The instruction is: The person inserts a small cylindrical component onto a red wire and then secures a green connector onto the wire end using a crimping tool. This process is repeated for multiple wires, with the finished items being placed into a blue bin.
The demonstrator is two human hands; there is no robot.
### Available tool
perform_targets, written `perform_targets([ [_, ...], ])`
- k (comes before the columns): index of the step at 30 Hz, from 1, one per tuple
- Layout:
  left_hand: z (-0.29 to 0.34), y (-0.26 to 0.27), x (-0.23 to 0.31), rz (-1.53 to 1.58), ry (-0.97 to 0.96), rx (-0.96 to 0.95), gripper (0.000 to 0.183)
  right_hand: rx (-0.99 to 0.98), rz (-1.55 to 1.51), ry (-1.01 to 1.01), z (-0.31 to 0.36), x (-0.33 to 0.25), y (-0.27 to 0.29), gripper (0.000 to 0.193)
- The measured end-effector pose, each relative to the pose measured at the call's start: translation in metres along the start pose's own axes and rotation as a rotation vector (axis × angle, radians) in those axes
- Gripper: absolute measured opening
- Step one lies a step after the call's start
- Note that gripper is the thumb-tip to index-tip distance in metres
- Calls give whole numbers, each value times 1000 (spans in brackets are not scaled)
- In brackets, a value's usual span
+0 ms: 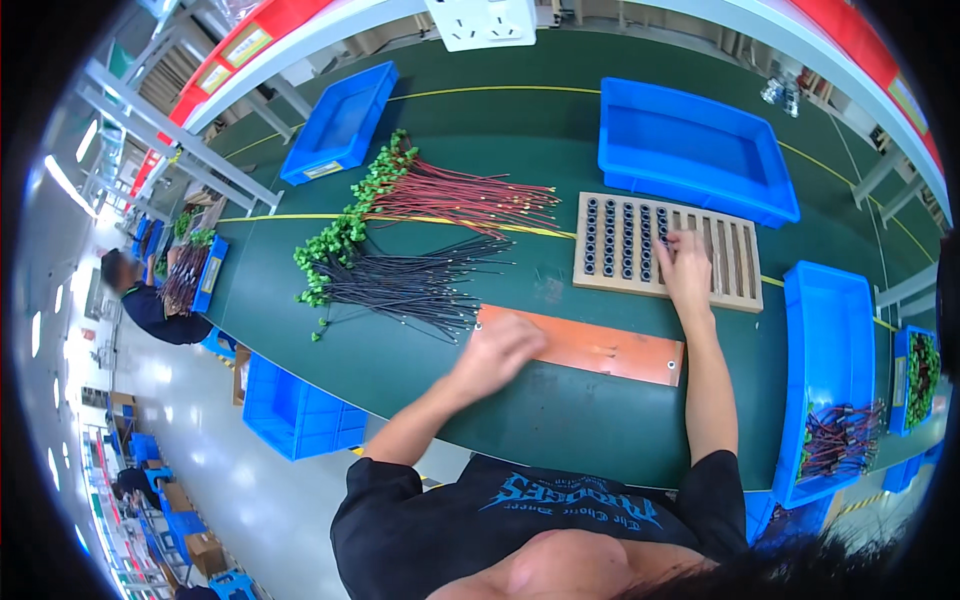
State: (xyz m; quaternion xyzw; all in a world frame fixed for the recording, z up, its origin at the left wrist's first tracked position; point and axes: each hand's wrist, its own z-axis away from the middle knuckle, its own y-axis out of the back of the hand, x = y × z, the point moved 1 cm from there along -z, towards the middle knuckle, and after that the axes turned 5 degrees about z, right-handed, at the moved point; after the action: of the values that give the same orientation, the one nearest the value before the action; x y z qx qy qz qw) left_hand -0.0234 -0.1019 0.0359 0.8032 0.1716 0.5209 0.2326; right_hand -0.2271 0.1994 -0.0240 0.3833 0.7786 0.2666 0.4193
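Note:
My right hand (686, 264) reaches over a wooden tray (745, 268) with long slots. Its fingers are pinched at the last row of small black cylindrical parts (627, 238), and what lies between the fingertips is hidden. My left hand (503, 352), slightly blurred, is over the left end of an orange strip (610, 348) lying on the table. The fingers there are curled together, and anything they hold cannot be made out. Left of the tray lie a bundle of red wires (465, 195) and a bundle of black wires (410, 285), both with green ends.
Blue bins (690, 140) stand at the back; another blue bin (830, 350) at the right holds wired parts (840, 440). A white power socket (483, 22) hangs over the far edge of the green table (540, 440). Another person (150, 295) sits at the far left.

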Motion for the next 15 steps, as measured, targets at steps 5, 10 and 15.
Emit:
perform_targets([
  [5, -23, 107, -74, -784, 39, 60, 14, -91, -80, 18, -1, -3, 16, 26],
  [10, -41, 157, -133, -859, 75, 73, 23, -45, -114, 46, 0, 2, 13, 25],
  [15, -104, 143, -155, -855, -168, 72, 22, -14, -139, 59, 0, 10, 11, 22],
])
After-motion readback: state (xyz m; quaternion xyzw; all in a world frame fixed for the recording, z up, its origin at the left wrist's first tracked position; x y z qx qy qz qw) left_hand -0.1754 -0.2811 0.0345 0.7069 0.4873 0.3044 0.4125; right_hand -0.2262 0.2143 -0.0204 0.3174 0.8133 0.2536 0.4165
